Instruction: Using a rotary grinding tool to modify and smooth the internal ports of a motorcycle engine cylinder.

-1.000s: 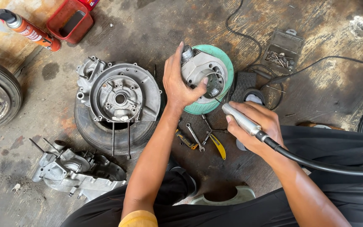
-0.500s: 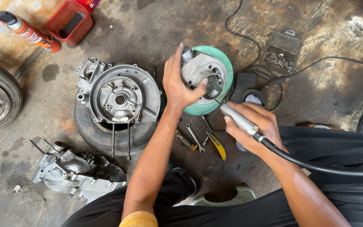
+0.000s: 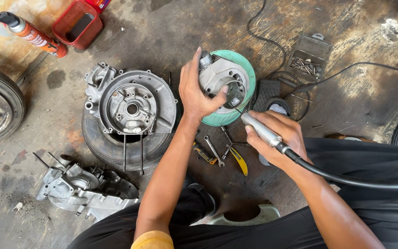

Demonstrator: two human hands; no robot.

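Left hand (image 3: 198,94) is gripping the aluminium cylinder head (image 3: 222,80) on the green roll (image 3: 242,69); right hand (image 3: 279,138) is wrapping the rotary grinder handpiece (image 3: 260,130), bit entering the port. Porting step; next probably needs steady tip control.

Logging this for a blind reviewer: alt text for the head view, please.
Seen from above, a person's left hand steadies a grey metal engine part resting on a green ring, while the right hand holds a pen-like rotary tool on a black flexible shaft to it. Around them on the stained concrete floor lie an engine casing on a tyre, wrenches and a spray can.
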